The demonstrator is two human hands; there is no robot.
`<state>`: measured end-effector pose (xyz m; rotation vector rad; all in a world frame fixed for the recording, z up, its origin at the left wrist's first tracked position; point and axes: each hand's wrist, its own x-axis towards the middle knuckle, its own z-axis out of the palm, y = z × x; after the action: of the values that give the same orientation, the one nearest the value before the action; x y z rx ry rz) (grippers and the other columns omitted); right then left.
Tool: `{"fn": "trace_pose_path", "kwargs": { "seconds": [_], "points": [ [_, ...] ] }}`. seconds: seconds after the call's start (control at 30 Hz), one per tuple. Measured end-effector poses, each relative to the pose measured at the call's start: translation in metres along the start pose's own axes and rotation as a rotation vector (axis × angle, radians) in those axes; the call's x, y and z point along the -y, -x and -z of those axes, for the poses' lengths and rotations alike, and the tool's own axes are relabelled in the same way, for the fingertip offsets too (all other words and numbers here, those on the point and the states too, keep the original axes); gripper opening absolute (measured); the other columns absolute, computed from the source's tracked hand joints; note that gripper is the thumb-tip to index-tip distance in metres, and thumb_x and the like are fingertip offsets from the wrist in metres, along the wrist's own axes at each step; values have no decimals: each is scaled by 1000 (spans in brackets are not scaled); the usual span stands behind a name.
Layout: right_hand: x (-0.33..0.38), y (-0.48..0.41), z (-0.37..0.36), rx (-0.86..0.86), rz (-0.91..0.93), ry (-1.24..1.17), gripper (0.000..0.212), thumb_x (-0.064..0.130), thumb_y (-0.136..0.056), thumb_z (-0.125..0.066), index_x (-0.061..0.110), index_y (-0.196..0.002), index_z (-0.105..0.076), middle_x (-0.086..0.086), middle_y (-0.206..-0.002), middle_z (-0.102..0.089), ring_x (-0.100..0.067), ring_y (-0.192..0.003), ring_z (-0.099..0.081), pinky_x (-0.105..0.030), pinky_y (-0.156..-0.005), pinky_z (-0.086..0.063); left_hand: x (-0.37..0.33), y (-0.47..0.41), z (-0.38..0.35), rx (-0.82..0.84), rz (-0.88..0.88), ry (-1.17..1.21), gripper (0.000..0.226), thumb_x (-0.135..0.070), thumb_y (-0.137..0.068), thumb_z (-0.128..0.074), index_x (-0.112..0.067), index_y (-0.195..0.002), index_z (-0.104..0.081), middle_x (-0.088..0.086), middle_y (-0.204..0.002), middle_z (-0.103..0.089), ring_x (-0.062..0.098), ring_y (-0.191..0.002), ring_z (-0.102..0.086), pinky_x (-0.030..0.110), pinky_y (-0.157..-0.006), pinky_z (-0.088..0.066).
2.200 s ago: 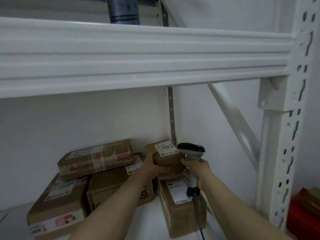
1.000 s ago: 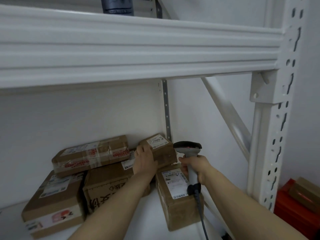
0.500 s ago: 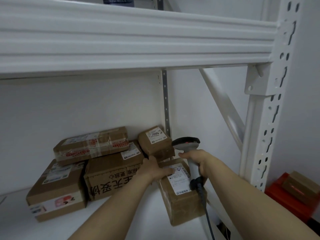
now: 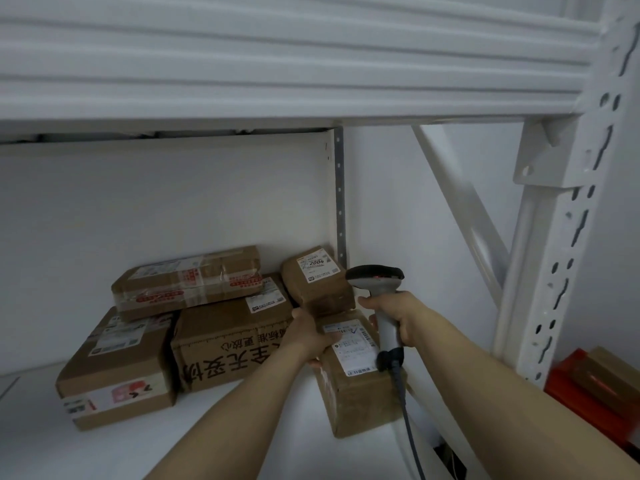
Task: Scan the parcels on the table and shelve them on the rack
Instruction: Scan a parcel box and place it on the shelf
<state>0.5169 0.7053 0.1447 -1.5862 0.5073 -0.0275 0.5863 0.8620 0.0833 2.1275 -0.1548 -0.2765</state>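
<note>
Brown cardboard parcel (image 4: pixel 360 396) with a white shipping label on top is sitting on the rack shelf (image 4: pixel 242 441), around 4 o'clock in the view, near the shelf's right end. The left hand (image 4: pixel 308 336) grips its top left edge, thumb over onto the label and fingers curled down the side. The right hand (image 4: pixel 401 318) is wrapped round the handle of a barcode scanner (image 4: pixel 375 277) at 1 o'clock from the parcel, head up top, with the dark cable (image 4: pixel 407 420) hanging past the parcel's right side. So the hands are apart, each clamped on its own thing.

At 12 o'clock behind the parcel there's a small box marked 2004 (image 4: pixel 317 282), tilted and touching it. At 9 o'clock, just beside it, is a big carton with black printed characters (image 4: pixel 235 341). A flat taped package (image 4: pixel 187 282) lies tilted on top of that at 10 o'clock. Further out at 9 o'clock is another labelled box (image 4: pixel 117 372).

A white beam (image 4: pixel 277 64) runs overhead at 12 o'clock, the slotted upright post (image 4: pixel 561 237) stands at 3 o'clock, and a red crate (image 4: pixel 585 396) sits past it.
</note>
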Motion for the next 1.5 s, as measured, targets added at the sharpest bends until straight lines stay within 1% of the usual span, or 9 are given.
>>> {"fn": "trace_pose_path", "kwargs": {
  "seconds": [0.1, 0.23, 0.4, 0.57, 0.9, 1.07, 1.27, 1.37, 1.5],
  "points": [
    [1, 6, 5, 51, -27, 134, 23, 14, -86, -71, 4, -96, -53, -15, -76, -61, -17, -40, -58, -22, -38, -46, -3, 1, -5, -56, -13, -59, 64, -27, -85, -72, -9, -125, -24, 8, -114, -57, 25, -97, -65, 34, -63, -61],
    [-9, 17, 9, 88, -35, 219, 25, 11, -87, -69, 0, -104, -56, -17, -81, -64, -19, -52, -61, -29, -49, -55, -4, 6, -8, -109, 5, -162, 68, -34, -87, -69, -4, -129, -23, 14, -125, -57, 27, -107, -62, 37, -85, -57],
    [-20, 31, 13, 109, 39, 129, 12, 6, -86, -69, -1, -90, -60, -15, -68, -63, -18, -47, -58, -24, -42, -51, -5, 27, -4, -123, 1, -255, 78, -46, -89, -62, 0, -138, -23, 12, -130, -55, 24, -111, -60, 27, -79, -50],
    [-28, 57, 8, 161, 93, 75, 8, 5, -87, -67, 2, -84, -60, -7, -51, -60, -11, -36, -52, -21, -39, -46, 4, 68, 3, -145, -22, -300, 65, -48, -90, -57, -8, -139, -40, 12, -135, -54, 27, -119, -55, 35, -97, -48],
    [-72, 145, 0, 399, 2, 237, 17, 17, -87, -71, 8, -83, -58, -6, -58, -54, -16, -47, -49, -26, -48, -47, 26, 170, 1, -179, 77, -476, 64, -44, -92, -56, -4, -138, -38, 10, -136, -51, 24, -118, -52, 27, -79, -39],
    [-92, 195, 30, 377, -4, 354, 16, 16, -85, -72, 8, -82, -58, -4, -54, -54, -15, -47, -49, -26, -51, -46, 17, 222, -18, -122, 14, -484, 49, -38, -91, -58, -7, -129, -49, 8, -127, -56, 20, -98, -53, 28, -78, -42],
    [-130, 266, 90, 175, -29, 327, 13, 11, -82, -73, 6, -86, -61, -7, -57, -60, -15, -45, -53, -25, -48, -45, 9, 291, -65, -40, -110, -489, 40, -33, -89, -59, -10, -122, -55, 6, -121, -58, 22, -102, -56, 28, -76, -40],
    [-161, 307, 126, 60, -47, 305, 11, 8, -83, -71, 6, -83, -60, -7, -56, -58, -14, -42, -51, -23, -46, -43, 9, 325, -98, 19, -164, -463, 11, -30, -88, -59, -21, -88, -52, -3, -91, -51, 21, -91, -50, 27, -74, -36],
    [-199, 363, 185, -67, -122, 346, 15, 5, -85, -69, 6, -75, -58, -6, -54, -53, -14, -43, -47, -24, -46, -41, -5, 376, -152, 147, -211, -480, 40, -23, -83, -60, -22, -60, -28, 2, -66, -33, 19, -64, -37, 29, -59, -26]
  ]
}}
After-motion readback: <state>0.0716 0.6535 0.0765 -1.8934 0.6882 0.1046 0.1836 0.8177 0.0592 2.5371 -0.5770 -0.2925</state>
